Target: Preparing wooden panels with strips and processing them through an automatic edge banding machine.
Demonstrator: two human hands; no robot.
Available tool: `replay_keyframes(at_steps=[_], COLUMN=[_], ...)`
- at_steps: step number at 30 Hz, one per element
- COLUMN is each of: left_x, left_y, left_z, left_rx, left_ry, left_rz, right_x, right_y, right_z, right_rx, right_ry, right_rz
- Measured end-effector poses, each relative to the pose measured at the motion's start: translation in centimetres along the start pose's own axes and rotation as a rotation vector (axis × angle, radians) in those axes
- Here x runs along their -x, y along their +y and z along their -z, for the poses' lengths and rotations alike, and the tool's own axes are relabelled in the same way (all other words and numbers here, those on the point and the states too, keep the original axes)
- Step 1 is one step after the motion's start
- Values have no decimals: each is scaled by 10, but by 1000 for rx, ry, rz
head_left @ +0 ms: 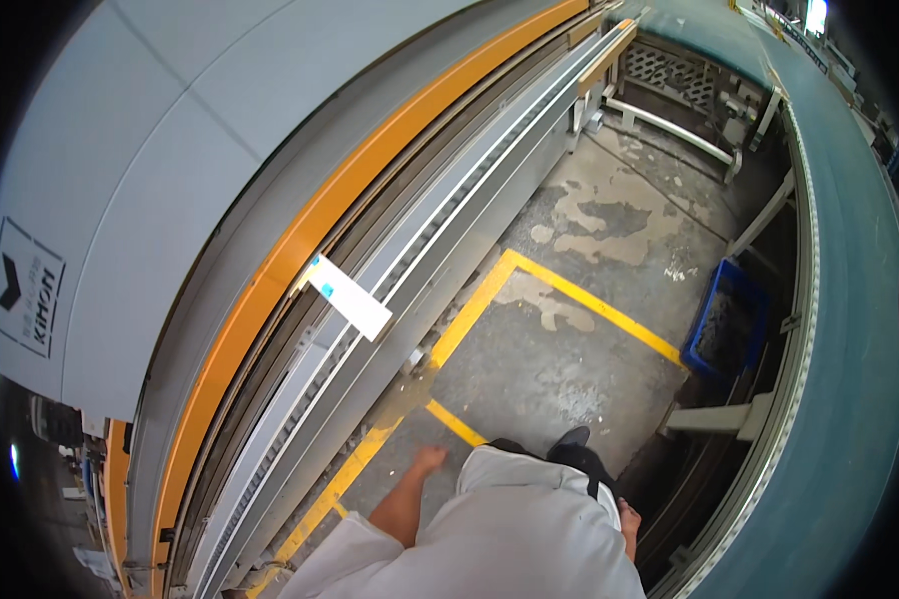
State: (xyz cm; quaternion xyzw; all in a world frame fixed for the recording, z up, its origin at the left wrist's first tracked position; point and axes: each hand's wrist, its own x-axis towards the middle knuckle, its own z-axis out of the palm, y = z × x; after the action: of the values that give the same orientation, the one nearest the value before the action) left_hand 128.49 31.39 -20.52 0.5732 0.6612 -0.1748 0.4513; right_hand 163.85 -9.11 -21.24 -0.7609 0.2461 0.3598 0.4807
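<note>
My left hand (430,459) hangs low beside my body, over the floor near the yellow line. Nothing shows in it, but its fingers are too small and blurred to make out. Held down at my right side is my right hand (628,519), partly hidden by my shirt and the edge of my body; its fingers are not clear. Neither hand touches the machine. Beyond my left hand, a narrow white panel (355,301) with small light-blue patches lies across the machine's rail (449,205), apart from both hands.
A long machine with a pale housing (120,150) and an orange strip (355,165) runs along my left. To the right is a green conveyor belt (854,369). A blue crate (691,334) stands under its frame. Yellow lines (599,307) mark the worn concrete floor.
</note>
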Motion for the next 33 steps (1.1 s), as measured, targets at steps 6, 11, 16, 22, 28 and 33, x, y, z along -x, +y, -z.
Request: replay_keyframes(at_steps=[6,11,16,22,28,33], left_x=[38,6,-61,-122,-148,-184], left_y=[97,184,265,355,502,569], left_z=[-47,-45,-48,-56,-14,17], left_rx=[-184,-60,23,9,-36,-3], left_ry=[-27,-8,-1,-37,-54,102], left_rz=[-122,-51,-35,-53,-162,-151], right_x=[-73,-134,-189,-185,-273,-294], right_y=[-158,-271,-332,-360,-316,-369], right_z=[19,8,-24,-44,1,-12], right_rx=[110,231,178,82,395,533], right_ry=[-105,-150,-244,-352,-100,-88], right_rz=[59,236,266,307,395,287])
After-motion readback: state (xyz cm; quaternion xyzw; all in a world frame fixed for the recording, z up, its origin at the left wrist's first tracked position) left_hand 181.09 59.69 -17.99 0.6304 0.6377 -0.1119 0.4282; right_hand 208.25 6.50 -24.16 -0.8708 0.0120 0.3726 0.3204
